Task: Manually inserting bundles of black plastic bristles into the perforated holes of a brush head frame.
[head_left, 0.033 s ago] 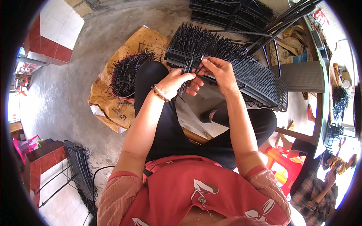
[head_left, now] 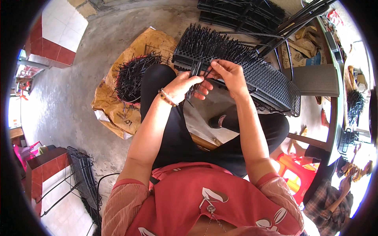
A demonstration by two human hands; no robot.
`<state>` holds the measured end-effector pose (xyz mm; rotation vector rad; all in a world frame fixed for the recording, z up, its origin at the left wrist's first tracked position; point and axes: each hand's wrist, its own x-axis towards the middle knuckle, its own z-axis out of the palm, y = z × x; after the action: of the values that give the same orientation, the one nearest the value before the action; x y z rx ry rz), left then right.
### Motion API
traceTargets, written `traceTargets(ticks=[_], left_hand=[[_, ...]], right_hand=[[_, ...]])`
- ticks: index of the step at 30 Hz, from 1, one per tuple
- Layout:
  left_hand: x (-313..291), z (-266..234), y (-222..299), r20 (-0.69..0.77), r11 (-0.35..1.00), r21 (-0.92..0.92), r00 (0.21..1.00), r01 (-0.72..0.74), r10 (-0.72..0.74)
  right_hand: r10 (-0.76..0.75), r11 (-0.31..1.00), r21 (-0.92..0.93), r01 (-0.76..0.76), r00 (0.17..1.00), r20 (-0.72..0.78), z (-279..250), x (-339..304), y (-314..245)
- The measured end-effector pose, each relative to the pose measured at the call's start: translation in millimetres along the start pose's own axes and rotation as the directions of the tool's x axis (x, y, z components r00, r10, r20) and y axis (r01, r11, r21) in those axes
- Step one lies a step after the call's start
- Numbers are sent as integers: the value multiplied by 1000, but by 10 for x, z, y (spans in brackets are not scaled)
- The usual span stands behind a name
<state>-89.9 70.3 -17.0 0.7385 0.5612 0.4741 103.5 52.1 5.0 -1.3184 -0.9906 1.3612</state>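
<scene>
The person's 2 hands meet between 2 bent knees. The left hand (head_left: 179,87) is closed around a bunch of black sticks (head_left: 193,74), too tangled for me to count; 2 bracelets (head_left: 167,97) circle that wrist. The right hand (head_left: 228,75) pinches at the bunch's right side between thumb and finger, though whether on 1 stick or more I can't tell. Just beyond sits a perforated black grid (head_left: 275,84), perhaps stacked, its left part thick with upright sticks and its right part showing bare holes. Beside the left knee, 1 heap (head_left: 136,76) of loose sticks rests over 1 tan sack (head_left: 108,100) on the floor. Off to the right are 1 red stool (head_left: 302,177) and 1 other person in plaid (head_left: 327,202). Farthest, past the grid, stands more black racking (head_left: 242,15).
</scene>
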Motion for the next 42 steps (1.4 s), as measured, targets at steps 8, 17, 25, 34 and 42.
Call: traceTargets(ticks=[8,17,25,34,42], left_hand=[[35,43,30,-163,999,-20,986,-34,31],[72,22,39,-215,996,-82,976,-44,25],[-52,59,80,-111,998,-41,993,43,-47],[-49,24,-23,-176,997,-68,984,-27,15],[-77,96,-11,55,988,156,998,23,-32]], right_hand=[[-340,940,-103,325,917,-209,68,-264,-145],[-644,673,-496,549,764,-28,116,-546,66],[-840,265,-630,729,496,220,181,-602,5],[-512,317,-676,665,720,468,174,-666,-11],[-108,964,-239,112,994,28,110,-280,-7]])
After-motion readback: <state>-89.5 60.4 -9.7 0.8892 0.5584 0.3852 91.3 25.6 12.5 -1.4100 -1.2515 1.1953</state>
